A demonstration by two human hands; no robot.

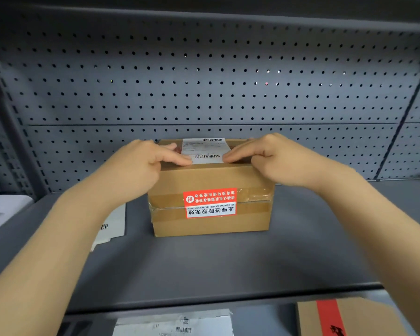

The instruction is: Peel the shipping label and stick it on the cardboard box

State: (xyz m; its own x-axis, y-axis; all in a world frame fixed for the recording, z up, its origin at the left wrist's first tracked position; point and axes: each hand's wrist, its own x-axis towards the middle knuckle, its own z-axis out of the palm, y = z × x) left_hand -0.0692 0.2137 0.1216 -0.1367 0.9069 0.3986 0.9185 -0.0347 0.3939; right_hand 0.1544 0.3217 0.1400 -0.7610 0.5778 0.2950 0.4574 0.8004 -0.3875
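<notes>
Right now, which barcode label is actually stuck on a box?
The white shipping label on top of the cardboard box, under both hands' fingertips. The other barcode sheets lie loose: one left of the box, one at the bottom edge.

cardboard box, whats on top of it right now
A white shipping label lies on the cardboard box, with both hands, left and right, pressing its near corners. The hands cover the rest of the top.

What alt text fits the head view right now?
Both hands, left hand and right hand, press a white shipping label onto the top of a taped cardboard box on a grey shelf backed by pegboard. A red sticker faces the camera.
</notes>
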